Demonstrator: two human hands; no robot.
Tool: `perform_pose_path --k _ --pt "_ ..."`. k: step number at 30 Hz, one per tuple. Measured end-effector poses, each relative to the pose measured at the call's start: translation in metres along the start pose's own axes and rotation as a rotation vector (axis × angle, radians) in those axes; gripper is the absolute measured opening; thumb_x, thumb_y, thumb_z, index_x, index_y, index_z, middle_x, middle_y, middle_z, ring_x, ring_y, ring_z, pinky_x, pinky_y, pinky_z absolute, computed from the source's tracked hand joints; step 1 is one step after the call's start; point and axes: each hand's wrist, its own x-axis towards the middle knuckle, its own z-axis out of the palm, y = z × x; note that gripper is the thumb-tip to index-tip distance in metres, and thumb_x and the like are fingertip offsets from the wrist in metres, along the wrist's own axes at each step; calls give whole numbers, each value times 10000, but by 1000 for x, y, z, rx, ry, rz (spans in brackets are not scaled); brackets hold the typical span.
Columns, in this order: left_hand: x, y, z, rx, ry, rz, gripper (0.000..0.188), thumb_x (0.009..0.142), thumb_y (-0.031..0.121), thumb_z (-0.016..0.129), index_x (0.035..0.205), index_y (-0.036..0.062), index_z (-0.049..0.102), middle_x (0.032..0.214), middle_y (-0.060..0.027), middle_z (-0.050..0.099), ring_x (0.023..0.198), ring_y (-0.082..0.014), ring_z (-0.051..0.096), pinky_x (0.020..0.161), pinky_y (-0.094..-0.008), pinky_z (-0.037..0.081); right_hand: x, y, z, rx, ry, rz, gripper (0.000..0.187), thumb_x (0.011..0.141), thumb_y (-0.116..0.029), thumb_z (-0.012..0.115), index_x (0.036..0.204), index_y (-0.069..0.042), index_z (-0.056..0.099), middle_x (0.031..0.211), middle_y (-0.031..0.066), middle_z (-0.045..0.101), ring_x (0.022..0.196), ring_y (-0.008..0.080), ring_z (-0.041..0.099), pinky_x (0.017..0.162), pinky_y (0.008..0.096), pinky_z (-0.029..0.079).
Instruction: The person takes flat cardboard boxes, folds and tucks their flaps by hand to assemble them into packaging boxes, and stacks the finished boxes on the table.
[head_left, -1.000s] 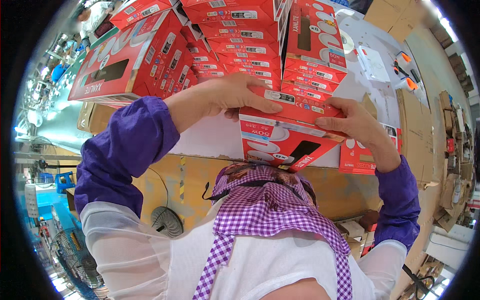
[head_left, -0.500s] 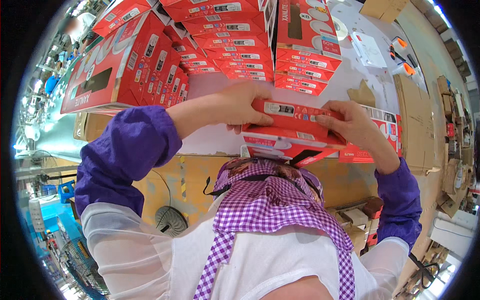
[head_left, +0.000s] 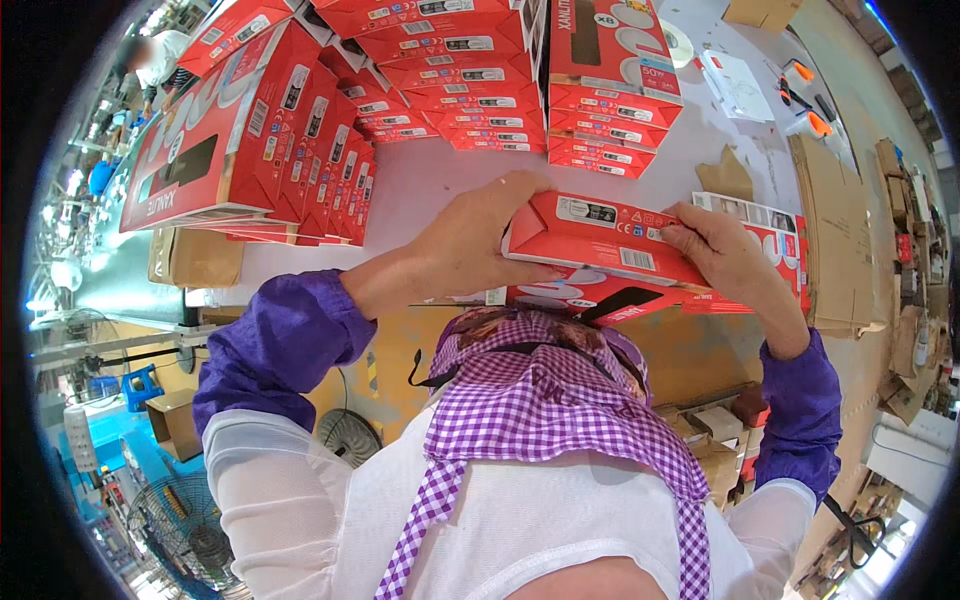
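Observation:
Between my two hands a red carton [head_left: 606, 240], printed with round white shapes, is held close to my body at the table's front edge. My left hand [head_left: 478, 238] grips its left end, fingers on the far side and thumb along the near side. At the opposite end, my right hand [head_left: 728, 258] has its thumb and fingers closed over the corner. The carton's narrow side with a barcode faces up, and its flaps look closed. Beside my right hand lies a flat red and white carton sheet [head_left: 785, 235], partly hidden by that hand.
Stacked red cartons [head_left: 290, 130] stand at the left, with more piles [head_left: 455, 75] at the back and another stack [head_left: 612, 85] behind the held carton. Two orange-and-white tape dispensers [head_left: 808, 125] and white paper [head_left: 735, 85] lie back right. Brown cardboard [head_left: 832, 235] stands at the right edge.
Both hands have shifted slightly right with the carton. My right fingers have slid from its upper side to its right corner, and that side now looks flatter and more fully exposed.

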Motion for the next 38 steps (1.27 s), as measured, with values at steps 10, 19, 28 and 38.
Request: perform_pose_path --k 10,19,28,38 --pt "23 5 9 -147 50 193 795 666 100 848 1336 47 423 1266 -103 496 1162 -203 507 992 -319 401 -27 -11 -12 -206 293 -384 567 801 -329 698 1232 0 531 1091 212 608 992 361 582 833 410 459" --pt "41 36 9 -406 146 309 767 780 90 759 1430 86 353 1248 -82 531 800 -90 544 727 -261 469 -102 23 -99 -43 470 149 714 635 -243 790 1239 10 504 1070 106 622 952 230 608 847 341 478" --pt "12 -13 54 -599 71 16 340 891 112 653 1213 44 566 984 -5 603 729 -36 523 664 -200 450 -219 169 -183 1003 1179 124 492 853 -219 636 1266 6 496 1176 114 594 1015 188 601 879 328 487" --pt "-3 -34 88 -667 -53 -115 302 918 159 627 1192 41 582 971 -4 602 714 -37 522 643 -199 458 183 101 8 1594 825 -185 372 812 -326 735 1052 -83 588 897 68 654 864 222 648 801 446 542"
